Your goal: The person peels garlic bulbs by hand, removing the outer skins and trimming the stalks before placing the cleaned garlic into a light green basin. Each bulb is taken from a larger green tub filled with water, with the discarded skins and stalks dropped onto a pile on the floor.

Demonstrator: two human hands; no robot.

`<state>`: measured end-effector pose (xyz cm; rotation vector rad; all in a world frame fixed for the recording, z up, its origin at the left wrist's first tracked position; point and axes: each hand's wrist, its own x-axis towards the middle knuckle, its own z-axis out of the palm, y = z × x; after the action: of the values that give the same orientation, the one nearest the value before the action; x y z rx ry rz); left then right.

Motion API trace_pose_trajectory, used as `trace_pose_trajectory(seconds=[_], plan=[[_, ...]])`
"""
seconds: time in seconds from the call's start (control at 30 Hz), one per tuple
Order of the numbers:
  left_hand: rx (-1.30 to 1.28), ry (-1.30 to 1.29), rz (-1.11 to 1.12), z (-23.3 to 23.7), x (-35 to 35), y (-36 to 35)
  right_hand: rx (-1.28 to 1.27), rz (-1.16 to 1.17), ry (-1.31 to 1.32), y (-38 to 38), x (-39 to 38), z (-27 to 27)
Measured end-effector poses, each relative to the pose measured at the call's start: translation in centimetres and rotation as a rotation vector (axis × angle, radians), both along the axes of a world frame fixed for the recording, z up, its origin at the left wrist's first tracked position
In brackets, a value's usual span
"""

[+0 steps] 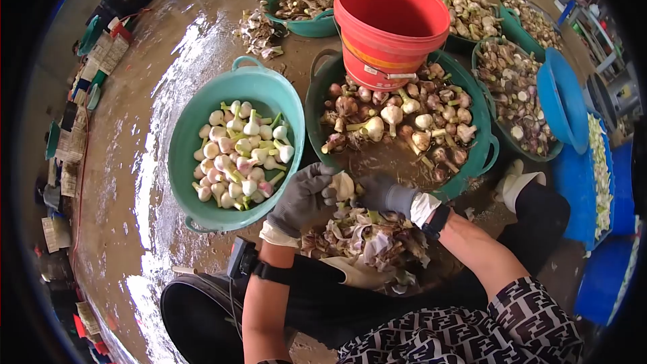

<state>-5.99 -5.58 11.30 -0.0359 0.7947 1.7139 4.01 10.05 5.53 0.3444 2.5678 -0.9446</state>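
Observation:
A pale garlic bulb (344,187) is between my two gloved hands, above a heap of peeled garlic skins (371,239). My left hand (301,197), in a grey glove, is closed with its fingertips against the bulb's left side. On the other side, my right hand (385,195) is closed at the bulb's right edge; its fingertips are partly hidden. To the left, a green tub (185,128) holds clean white bulbs with short green stems (242,148). In front, a dark green tub (490,152) contains muddy, unpeeled garlic bulbs (431,118) and brown water.
A red bucket (387,61) rests on the far part of the dark green tub. More garlic-filled tubs (317,25) stand behind and to the right, near a blue basin (559,101) and a blue crate (573,189). The concrete floor (114,182) is wet.

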Motion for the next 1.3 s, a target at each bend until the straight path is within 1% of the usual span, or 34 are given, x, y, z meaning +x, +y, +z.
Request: trace_pose_trajectory(seconds=[0.03, 0.07, 0.1, 0.13, 0.17, 0.2, 0.23, 0.27, 0.3, 0.33, 0.4, 0.5, 0.57, 0.6, 0.63, 0.67, 0.7, 0.73, 0.77, 0.8, 0.87, 0.9, 0.93, 0.97, 1.0, 1.03, 1.07, 1.1, 1.13, 1.17, 1.2, 1.23, 1.27, 1.3], plan=[[0.047, -0.069, 0.074, 0.1, -0.2, -0.2, -0.013, 0.02, -0.001, 0.1, 0.8, -0.5], [0.262, -0.091, 0.058, -0.6, -1.6, -0.3, -0.028, 0.037, -0.005, 0.2, 1.8, -1.2], [0.413, -0.185, 0.25, -0.1, -1.9, -1.0, -0.11, -0.011, 0.029, 0.4, 2.8, -1.6], [0.56, -0.28, 0.444, 0.5, -2.2, -1.6, -0.11, -0.019, 0.022, 0.8, 3.5, -1.9], [0.47, -0.12, 0.429, 0.3, -2.3, -1.9, -0.182, -0.116, -0.035, 1.1, 4.1, -1.4], [0.466, -0.133, 0.422, -0.2, -1.7, -1.5, -0.253, -0.216, -0.093, 1.4, 4.7, -1.2], [-0.12, 0.556, 0.12, -0.9, -1.1, -0.9, -0.114, -0.247, -0.17, 1.5, 4.9, -1.4], [-0.722, 1.218, -0.217, -1.5, -0.6, -0.2, -0.112, -0.251, -0.168, 1.6, 4.9, -1.3], [-0.736, 1.88, 0.019, -2.1, 0.9, -0.3, -0.052, -0.258, -0.159, 1.6, 4.8, -1.3], [-0.742, 1.88, 0.017, -2.5, 1.8, 0.3, 0.003, -0.265, -0.15, 1.4, 4.7, -1.3], [-0.796, 1.75, 0.014, -3.0, 4.0, 1.7, 0.035, -0.222, -0.153, 0.8, 4.1, 0.0], [-0.977, 1.784, -0.112, -4.1, 5.8, 3.7, 0.122, -0.141, -0.193, 0.1, 3.2, 1.2], [-0.945, 1.818, -0.109, -5.2, 5.6, 3.8, 0.206, -0.037, -0.273, 0.1, 2.9, 1.7], [-0.916, 1.849, -0.113, -5.6, 5.5, 3.6, 0.205, -0.038, -0.274, 0.2, 3.1, 1.2], [-0.869, 1.943, -0.046, -6.0, 5.6, 3.3, 0.185, -0.045, -0.206, 0.2, 3.6, 0.3], [-0.871, 1.943, -0.051, -6.4, 5.3, 2.8, 0.163, -0.053, -0.135, 0.3, 3.9, 0.2], [-0.675, 1.464, 0.012, -6.9, 4.7, 2.3, 0.16, -0.056, -0.132, 0.7, 4.2, 0.2], [-0.476, 0.982, 0.063, -7.3, 4.1, 1.7, 0.049, -0.099, -0.071, 1.2, 4.7, 0.3], [-0.343, 0.407, 0.106, -4.1, 3.9, 1.6, -0.062, -0.141, -0.014, 1.6, 5.4, 0.4], [0.279, -0.189, 0.106, -5.1, 2.2, 0.8, -0.062, -0.145, -0.017, 2.3, 6.2, -0.6], [0.725, -0.312, 0.255, -6.1, 0.0, -0.6, -0.329, -0.128, 0.174, 3.4, 7.3, -3.2], [0.485, -0.129, 0.456, -5.0, -0.1, -0.8, -0.487, -0.191, 0.085, 3.2, 7.5, -2.3], [0.237, 0.055, 0.647, -3.7, -0.1, -1.0, -0.484, -0.19, 0.085, 3.2, 7.5, -2.2], [0.11, 0.288, 0.396, -2.8, 0.8, -0.5, -0.637, -0.295, 0.002, 3.1, 7.4, -2.1], [0.109, 0.293, 0.401, -3.2, 1.8, 0.1, -0.791, -0.397, -0.082, 3.0, 7.2, -2.1], [0.008, 0.61, 0.237, -4.1, 2.8, 0.5, -0.794, -0.389, -0.079, 2.9, 7.0, -2.5], [-0.098, 0.919, 0.059, -5.0, 3.7, 1.0, -0.753, -0.36, 0.003, 2.8, 6.8, -3.3], [-0.091, 1.114, 0.051, -5.8, 4.4, 1.5, -0.711, -0.335, 0.082, 2.6, 6.6, -3.4], [-0.079, 1.306, 0.042, -6.5, 5.1, 1.9, -0.713, -0.336, 0.083, 2.3, 6.6, -3.5], [-0.056, 1.374, 0.061, -6.3, 5.6, 2.4, -0.776, -0.336, 0.052, 1.9, 6.5, -2.9], [-0.108, 1.499, 0.091, -6.3, 6.0, 2.8, -0.837, -0.335, 0.02, 1.5, 6.4, -2.3], [-0.184, 1.512, 0.087, -6.7, 6.2, 2.8, -0.896, -0.333, -0.01, 1.4, 6.3, -2.0], [-0.263, 1.526, 0.084, -7.0, 6.3, 2.7, -0.566, -0.049, 0.259, 1.5, 6.3, -2.7], [-0.263, 1.528, 0.088, -6.9, 6.3, 2.9, -0.575, -0.024, 0.326, 1.1, 6.4, -3.8]])
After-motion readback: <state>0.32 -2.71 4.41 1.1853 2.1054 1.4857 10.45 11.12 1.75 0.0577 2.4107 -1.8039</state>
